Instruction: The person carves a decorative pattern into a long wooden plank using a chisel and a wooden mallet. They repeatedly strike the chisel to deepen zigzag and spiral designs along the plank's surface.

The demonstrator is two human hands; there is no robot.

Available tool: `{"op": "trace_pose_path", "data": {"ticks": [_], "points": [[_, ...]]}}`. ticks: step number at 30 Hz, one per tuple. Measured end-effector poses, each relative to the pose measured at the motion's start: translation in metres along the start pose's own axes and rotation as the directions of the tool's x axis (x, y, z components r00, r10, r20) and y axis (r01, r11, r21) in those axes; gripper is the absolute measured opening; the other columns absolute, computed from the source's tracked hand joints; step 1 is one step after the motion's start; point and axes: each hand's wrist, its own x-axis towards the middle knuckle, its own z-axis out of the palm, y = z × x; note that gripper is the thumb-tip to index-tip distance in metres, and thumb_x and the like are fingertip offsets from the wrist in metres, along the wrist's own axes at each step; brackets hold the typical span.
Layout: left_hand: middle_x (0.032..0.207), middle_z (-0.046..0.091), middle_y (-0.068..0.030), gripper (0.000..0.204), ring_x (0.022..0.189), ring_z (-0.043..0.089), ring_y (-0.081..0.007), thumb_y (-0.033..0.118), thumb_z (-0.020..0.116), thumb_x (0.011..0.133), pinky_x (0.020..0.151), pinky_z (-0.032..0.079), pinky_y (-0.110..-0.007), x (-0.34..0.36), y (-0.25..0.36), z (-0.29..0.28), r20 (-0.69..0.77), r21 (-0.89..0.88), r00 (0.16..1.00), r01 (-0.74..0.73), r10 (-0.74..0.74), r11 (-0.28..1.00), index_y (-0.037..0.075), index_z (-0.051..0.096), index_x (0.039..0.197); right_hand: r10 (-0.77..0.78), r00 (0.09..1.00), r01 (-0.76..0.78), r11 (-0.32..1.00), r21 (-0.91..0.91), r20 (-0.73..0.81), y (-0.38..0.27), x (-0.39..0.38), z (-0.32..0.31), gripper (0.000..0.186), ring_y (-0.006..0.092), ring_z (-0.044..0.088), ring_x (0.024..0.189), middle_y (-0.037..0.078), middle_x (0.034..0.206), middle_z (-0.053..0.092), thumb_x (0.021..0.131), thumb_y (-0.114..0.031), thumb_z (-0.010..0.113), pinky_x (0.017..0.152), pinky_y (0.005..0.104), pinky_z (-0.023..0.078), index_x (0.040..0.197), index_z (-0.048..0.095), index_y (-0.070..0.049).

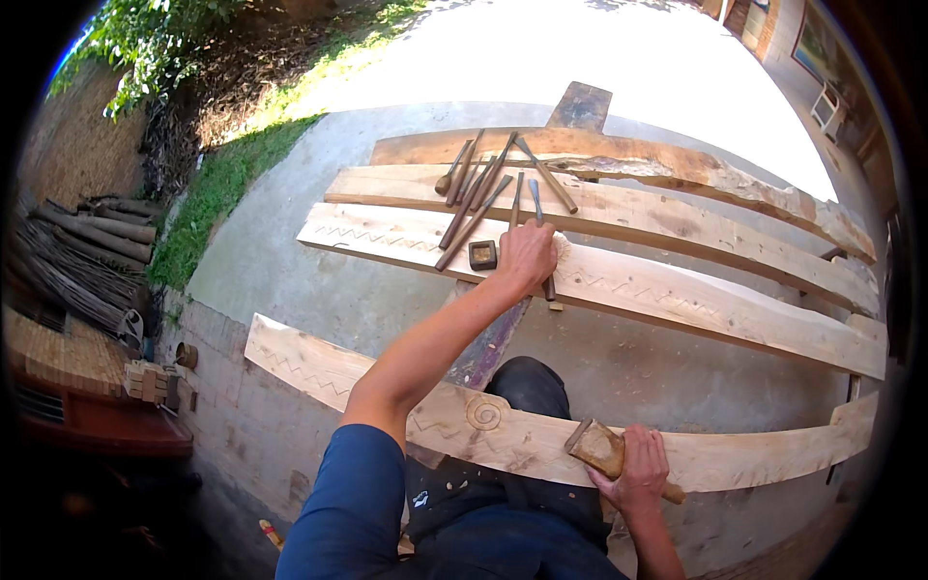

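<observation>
My left hand (529,256) reaches out over a pale carved plank (638,280), its fingers closed round a chisel (536,196); the blade points away from me and the handle end shows below the hand. Beside that hand sits a small square dark-rimmed piece (482,255). Several more chisels (471,217) with wooden handles lie across the planks just beyond. Close to my body, my right hand (641,474) grips a wooden mallet (597,449), which rests over the nearest plank (720,459). This plank bears a carved spiral (483,413) and zigzag lines.
Two more planks (667,222) lie farther out, the farthest one rough-edged (464,145). A narrow support (498,343) runs beneath the work. Stacked logs (92,237) and grass (208,208) are at left. A chair (828,108) stands far right. Wood chips dot my trousers.
</observation>
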Motion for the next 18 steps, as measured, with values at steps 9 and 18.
{"op": "trace_pose_path", "data": {"ticks": [9,18], "points": [[0.101,0.078,-0.0118,0.016,0.087,0.076,-0.0350,0.027,0.076,0.095,0.074,0.059,-0.049,0.005,-0.012,-0.021,-0.057,0.042,0.997,-0.041,0.043,0.998,0.013,0.081,0.102,-0.001,0.999,0.000,0.999,-0.033,-0.036,0.003,0.004,0.006,0.083,0.0417,0.064,0.120,0.023,0.128,0.066,0.060,-0.035,0.098,0.114,0.0559,0.048,0.124,0.062,0.005],[0.089,0.077,-0.0177,0.020,0.081,0.077,-0.0395,0.025,0.075,0.088,0.070,0.060,-0.049,0.002,-0.029,-0.029,0.007,0.241,0.999,-0.050,0.050,0.969,0.005,0.079,0.090,-0.001,1.000,0.001,1.000,-0.030,0.003,0.001,0.000,0.005,0.083,0.0405,0.064,0.125,0.023,0.130,0.066,0.067,-0.036,0.095,0.116,0.0552,0.047,0.130,0.062,0.006]]}}
